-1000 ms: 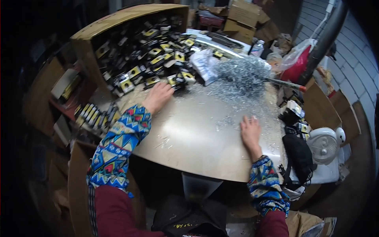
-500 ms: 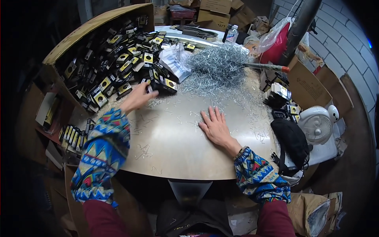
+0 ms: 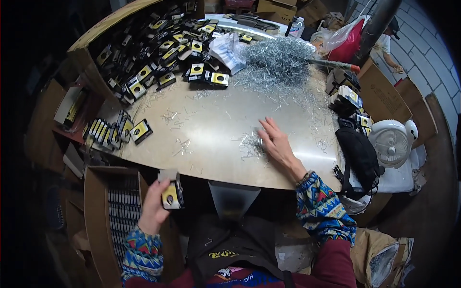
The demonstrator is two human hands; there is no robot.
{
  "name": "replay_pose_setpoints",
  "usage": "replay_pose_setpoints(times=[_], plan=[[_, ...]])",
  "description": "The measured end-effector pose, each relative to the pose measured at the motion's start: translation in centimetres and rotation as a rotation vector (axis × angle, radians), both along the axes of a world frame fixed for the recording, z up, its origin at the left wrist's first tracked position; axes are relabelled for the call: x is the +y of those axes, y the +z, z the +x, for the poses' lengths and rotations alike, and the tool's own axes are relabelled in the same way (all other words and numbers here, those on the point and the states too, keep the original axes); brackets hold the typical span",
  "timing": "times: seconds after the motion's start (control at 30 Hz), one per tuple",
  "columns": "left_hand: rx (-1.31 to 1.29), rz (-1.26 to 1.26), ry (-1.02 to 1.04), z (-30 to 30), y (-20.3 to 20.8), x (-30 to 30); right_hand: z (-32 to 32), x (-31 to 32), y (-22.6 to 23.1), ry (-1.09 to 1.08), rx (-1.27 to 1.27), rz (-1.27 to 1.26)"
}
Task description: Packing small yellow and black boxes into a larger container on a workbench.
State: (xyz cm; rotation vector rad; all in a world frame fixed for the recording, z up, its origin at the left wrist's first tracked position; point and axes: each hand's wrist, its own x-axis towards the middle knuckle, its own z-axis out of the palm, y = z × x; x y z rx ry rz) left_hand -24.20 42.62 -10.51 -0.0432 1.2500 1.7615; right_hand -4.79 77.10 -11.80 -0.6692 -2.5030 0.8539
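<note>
Left hand drawn back; box lengthwise fore-aft, flap forward.

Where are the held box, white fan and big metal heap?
Held box (image 3: 170, 196), head view: on its yellow front face.
White fan (image 3: 391, 144), head view: on its grille.
Big metal heap (image 3: 278, 60), head view: on its middle.

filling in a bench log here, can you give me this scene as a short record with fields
left hand: grip closed on a small black-and-yellow box, in front of the table's near edge
right hand: at a small cluster of thin metal pieces; contact unclear
far left: carton with piled boxes
far middle: larger metal heap beside a white bag
right: black pouch, white fan
</note>
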Motion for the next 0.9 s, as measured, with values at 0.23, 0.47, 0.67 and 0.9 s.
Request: replay_pose_setpoints(times=[0.23,0.47,0.67,0.9], plan=[[-0.137,-0.395,-0.385,9.6,-10.1,-3.2,-3.8,-10.0,-0.5,0.037,-0.072,0.348],[-0.17,-0.256,-0.406,13.7,-8.3,0.6,-0.9,-17.0,0.2,0.034,-0.154,0.291],[-0.127,-0.187,-0.415,14.1,-7.8,-0.1,2.0,-19.1,2.9,0.08,-0.253,0.302],[0.08,-0.199,-0.405,16.0,-8.8,-0.7,4.2,-17.8,4.0,0.121,-0.02,-0.38]])
